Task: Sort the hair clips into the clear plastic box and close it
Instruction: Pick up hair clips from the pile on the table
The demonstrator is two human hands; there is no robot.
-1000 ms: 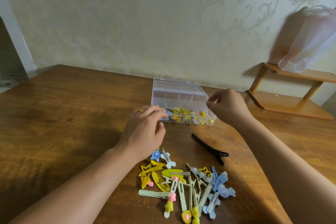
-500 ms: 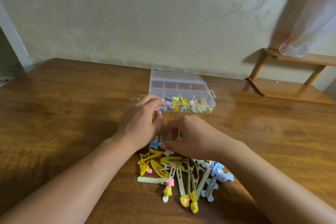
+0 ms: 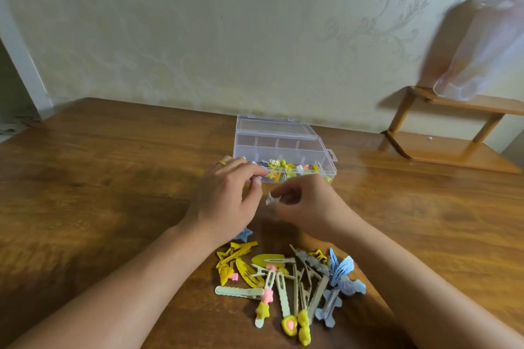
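one clear plastic box [image 3: 283,147] lies open at the far middle of the wooden counter [image 3: 113,178], its lid folded flat behind it; the far row of compartments looks bare, while the near row holds a jumble of small yellow, white and pink clips too crowded to count. two hands work just in front of it. the right hand [image 3: 309,207] pinches one small pale clip [image 3: 272,198] between thumb and fingertips, held up off the counter just near of the box. the left hand [image 3: 226,195], with one gold ring [image 3: 222,163] on a finger, has its fingers curled with the tips at the box's near left corner; whether it grips anything i cannot tell. nearer, between the two forearms, one loose pile of hair clips [image 3: 289,283] lies on the counter: yellow star and oval ones at the left, pale green and grey long ones in the middle, blue ones at the right, overlapping too much for a sure count. one blue star clip [image 3: 244,234] lies apart, just under the left wrist. at the far right stands one small wooden shelf [image 3: 453,125], with one pale plastic bag [image 3: 487,45] over its top.
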